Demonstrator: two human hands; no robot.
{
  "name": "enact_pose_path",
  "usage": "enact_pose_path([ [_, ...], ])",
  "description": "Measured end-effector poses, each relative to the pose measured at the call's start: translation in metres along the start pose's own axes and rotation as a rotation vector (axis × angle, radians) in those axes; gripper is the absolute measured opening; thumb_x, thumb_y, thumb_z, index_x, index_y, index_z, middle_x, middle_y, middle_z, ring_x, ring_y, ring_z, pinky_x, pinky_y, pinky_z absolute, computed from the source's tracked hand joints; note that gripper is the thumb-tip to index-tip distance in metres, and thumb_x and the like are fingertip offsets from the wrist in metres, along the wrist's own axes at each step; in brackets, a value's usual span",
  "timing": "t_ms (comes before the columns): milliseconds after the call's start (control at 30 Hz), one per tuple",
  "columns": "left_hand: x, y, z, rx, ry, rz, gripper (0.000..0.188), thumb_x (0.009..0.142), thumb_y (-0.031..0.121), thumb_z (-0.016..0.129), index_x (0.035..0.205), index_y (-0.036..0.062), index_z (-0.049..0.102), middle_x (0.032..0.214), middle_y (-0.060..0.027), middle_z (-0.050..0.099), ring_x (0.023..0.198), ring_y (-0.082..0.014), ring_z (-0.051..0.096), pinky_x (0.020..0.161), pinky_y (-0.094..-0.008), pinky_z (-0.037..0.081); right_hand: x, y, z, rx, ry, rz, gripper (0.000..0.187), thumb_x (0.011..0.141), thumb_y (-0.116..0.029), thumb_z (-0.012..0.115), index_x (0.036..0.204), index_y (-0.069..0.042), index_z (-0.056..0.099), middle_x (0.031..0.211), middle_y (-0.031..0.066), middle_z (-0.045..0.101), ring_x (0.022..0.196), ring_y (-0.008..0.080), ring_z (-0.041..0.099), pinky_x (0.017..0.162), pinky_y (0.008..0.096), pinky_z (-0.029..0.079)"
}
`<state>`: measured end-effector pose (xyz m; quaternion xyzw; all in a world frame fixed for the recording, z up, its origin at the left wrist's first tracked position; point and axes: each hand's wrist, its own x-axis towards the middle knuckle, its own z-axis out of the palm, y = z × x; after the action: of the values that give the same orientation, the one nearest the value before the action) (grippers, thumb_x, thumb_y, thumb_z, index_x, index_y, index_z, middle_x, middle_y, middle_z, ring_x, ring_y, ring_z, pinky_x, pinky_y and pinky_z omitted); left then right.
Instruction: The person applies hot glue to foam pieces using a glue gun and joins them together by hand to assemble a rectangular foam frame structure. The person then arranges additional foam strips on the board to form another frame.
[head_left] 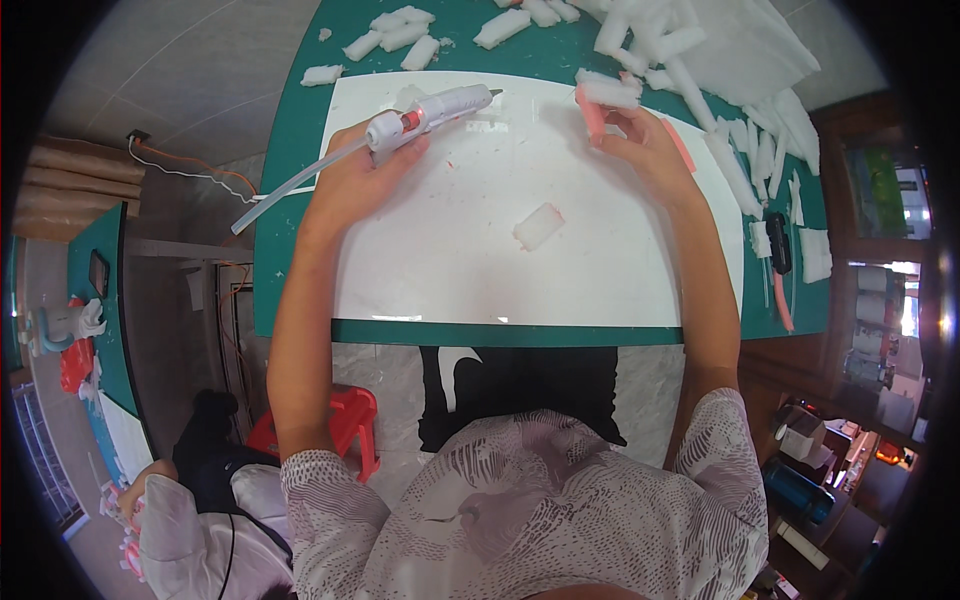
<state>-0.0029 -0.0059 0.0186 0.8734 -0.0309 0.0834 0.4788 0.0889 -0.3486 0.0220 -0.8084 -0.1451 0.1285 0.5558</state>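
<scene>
My left hand [355, 180] is closed around a white hot glue gun [445, 108]; its dark nozzle points right and a long translucent glue stick [290, 193] sticks out of its back. My right hand [648, 150] has its fingers closed on a pink strip [592, 118], held over the far right of the white board [480, 270]. A white padding piece [612, 94] lies against the strip's far end; whether they are joined I cannot tell. Another pink strip [680, 145] shows behind that hand. One loose white padding piece [539, 227] lies mid-board.
Several white padding rolls [405, 36] lie along the far edge of the green table [295, 100]. A larger white heap [740, 45] fills the far right. A black-handled tool [779, 243] lies at right. A red stool [352, 425] and another person [215, 510] are at lower left.
</scene>
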Motion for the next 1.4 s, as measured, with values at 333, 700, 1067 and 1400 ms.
enact_pose_path([
  [333, -0.001, 0.002, 0.0, 0.0, -0.047, 0.039, 0.028, 0.088, 0.024, 0.073, 0.101, -0.0006, 0.069, 0.084, -0.0123, 0.07, 0.073, -0.0217, 0.061, 0.072, -0.035, 0.05, 0.005, 0.002, 0.001, -0.169, 0.065, -0.126, 0.06, 0.082, -0.024, 0.078, 0.135, -0.005, 0.058, 0.124, 0.0092, 0.061, 0.109, 0.0171, 0.06, 0.093, 0.0291, 0.048],
  [700, 0.0, 0.003, 0.002, 0.007, -0.02, 0.015, 0.027, 0.088, 0.024, 0.072, 0.1, -0.0002, 0.069, 0.083, -0.0138, 0.07, 0.073, -0.0224, 0.061, 0.072, -0.0354, 0.05, 0.002, 0.003, 0.009, -0.126, 0.08, -0.061, 0.062, 0.086, -0.025, 0.078, 0.139, -0.003, 0.055, 0.113, 0.0088, 0.068, 0.093, 0.0147, 0.064, 0.088, 0.0291, 0.05],
  [1067, 0.0, -0.005, 0.004, 0.02, -0.016, 0.039, 0.027, 0.087, 0.024, 0.072, 0.098, 0.0002, 0.068, 0.082, -0.0148, 0.069, 0.072, -0.0245, 0.062, 0.07, -0.037, 0.049, 0.007, 0.012, 0.008, -0.16, 0.118, -0.165, 0.038, 0.09, -0.01, 0.065, 0.128, -0.006, 0.065, 0.123, 0.0041, 0.068, 0.111, 0.0157, 0.063, 0.1, 0.0314, 0.047],
  [1400, 0.0, -0.001, 0.002, 0.005, -0.011, 0.059, 0.028, 0.087, 0.024, 0.072, 0.098, -0.0006, 0.069, 0.083, -0.0139, 0.07, 0.073, -0.0225, 0.063, 0.072, -0.0357, 0.05, 0.003, 0.001, 0.012, -0.39, 0.218, -0.495, 0.021, 0.087, -0.01, 0.068, 0.104, 0.002, 0.068, 0.104, 0.0078, 0.066, 0.089, 0.0201, 0.066, 0.08, 0.0289, 0.054],
])
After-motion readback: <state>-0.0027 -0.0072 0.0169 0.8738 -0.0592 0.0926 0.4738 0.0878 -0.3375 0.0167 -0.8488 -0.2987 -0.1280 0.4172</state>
